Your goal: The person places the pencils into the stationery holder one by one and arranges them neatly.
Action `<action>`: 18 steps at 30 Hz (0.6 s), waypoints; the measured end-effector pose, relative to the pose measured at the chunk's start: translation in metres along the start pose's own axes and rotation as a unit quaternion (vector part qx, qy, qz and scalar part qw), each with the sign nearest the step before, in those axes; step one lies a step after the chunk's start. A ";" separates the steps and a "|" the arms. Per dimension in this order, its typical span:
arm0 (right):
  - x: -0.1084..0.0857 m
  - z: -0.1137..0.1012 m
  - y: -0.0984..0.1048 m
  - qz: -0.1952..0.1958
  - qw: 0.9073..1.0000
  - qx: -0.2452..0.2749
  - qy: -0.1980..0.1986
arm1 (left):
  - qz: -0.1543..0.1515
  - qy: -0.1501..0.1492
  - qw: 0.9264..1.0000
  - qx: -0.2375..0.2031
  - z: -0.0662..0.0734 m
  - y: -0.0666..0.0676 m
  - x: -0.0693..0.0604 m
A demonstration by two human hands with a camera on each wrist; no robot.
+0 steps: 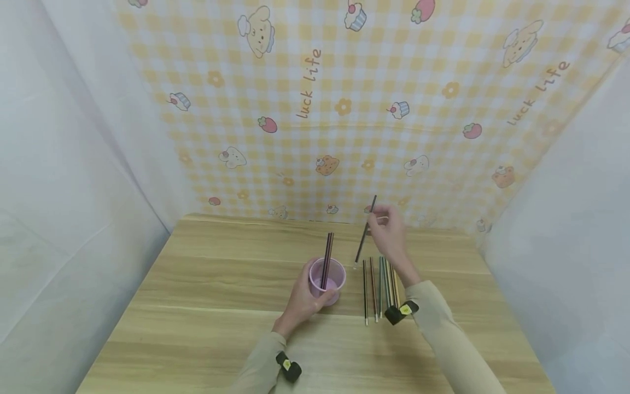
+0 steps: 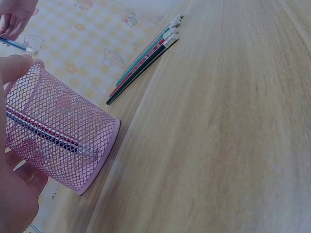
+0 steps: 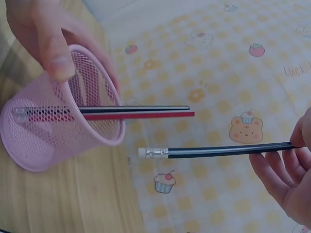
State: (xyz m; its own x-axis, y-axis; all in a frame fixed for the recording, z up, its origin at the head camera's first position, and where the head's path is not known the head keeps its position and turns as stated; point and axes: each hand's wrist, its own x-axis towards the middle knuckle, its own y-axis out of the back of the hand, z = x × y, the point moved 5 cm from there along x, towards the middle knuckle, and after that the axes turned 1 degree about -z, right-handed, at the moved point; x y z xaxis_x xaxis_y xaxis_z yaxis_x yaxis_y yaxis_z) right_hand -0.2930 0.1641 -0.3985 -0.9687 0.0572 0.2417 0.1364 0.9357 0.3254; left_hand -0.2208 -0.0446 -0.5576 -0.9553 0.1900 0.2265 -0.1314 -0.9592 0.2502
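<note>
The left hand (image 1: 304, 298) grips a pink mesh cup (image 2: 63, 126) from its left side, thumb at the rim. Inside the cup lean a red pencil (image 3: 160, 115) and a dark pencil (image 3: 170, 108), eraser ends down. Between its thumb and fingers the right hand (image 1: 389, 232) pinches another dark pencil (image 3: 209, 152) near its upper end. That pencil hangs tilted above the table, right of the cup, its white eraser end lowest and outside the cup. In the right wrist view, the right hand (image 3: 291, 170) shows at the right edge.
Several pencils (image 1: 373, 290) lie side by side on the wooden table (image 1: 206, 328), right of the cup and partly under the right forearm. A yellow checked cloth (image 1: 295, 142) hangs behind the table, with white cloth (image 1: 74, 164) on the left side and more on the right.
</note>
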 end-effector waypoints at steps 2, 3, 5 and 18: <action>0.000 -0.002 -0.006 -0.007 1.000 0.014 0.004 | -0.002 0.001 1.000 0.005 0.000 0.000 0.000; 0.000 -0.002 -0.009 -0.011 1.000 0.021 0.005 | -0.002 -0.001 1.000 0.005 0.001 0.000 0.000; -0.001 -0.002 -0.016 -0.020 1.000 0.023 0.005 | -0.002 0.000 1.000 0.004 0.001 0.000 0.000; -0.006 0.007 -0.053 -0.033 0.998 0.021 0.055 | -0.009 0.000 1.000 -0.002 0.000 0.000 0.001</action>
State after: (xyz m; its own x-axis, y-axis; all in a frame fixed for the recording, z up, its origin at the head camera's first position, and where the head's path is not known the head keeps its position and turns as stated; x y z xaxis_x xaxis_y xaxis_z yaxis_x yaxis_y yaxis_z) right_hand -0.2953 0.1168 -0.4234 -0.9463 -0.0409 0.3206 0.0622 0.9504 0.3048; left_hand -0.2213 -0.0441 -0.5578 -0.9528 0.2073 0.2220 -0.1500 -0.9566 0.2497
